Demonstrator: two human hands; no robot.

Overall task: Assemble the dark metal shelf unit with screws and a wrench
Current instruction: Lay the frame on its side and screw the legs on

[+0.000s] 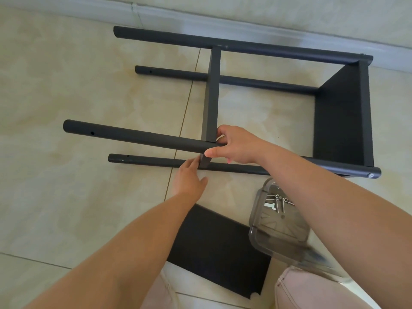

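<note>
Pale tile floor [66,85] fills my view, with a light baseboard [267,21] running along the far wall. On it I see the shelf unit [343,112] lying on its side in the middle of the frame: four dark round posts run left to right, joined at the right end by a dark panel that stands on edge. A second panel, the middle shelf [211,94], sits edge-on between the posts, about halfway along them.

My right hand [236,144] is on the near upper post [138,136], just where the middle shelf meets it; the fingers curl over the top of the joint and the thumb presses along the post's near side, so it grips the post there. My left hand [189,177] lies lower, fingers straight and together, their tips touching the lower corner of the middle shelf beside the near lower post [151,161]. It holds nothing.

Nearer to me, a loose dark panel [214,248] lies flat on the tiles between my knees. To its right stands a clear plastic tub [260,219], partly hidden by my right forearm; inside I make out silver screws [281,202] and a small flat wrench [270,206]. Light trousers [312,288] show at the bottom edge.
</note>
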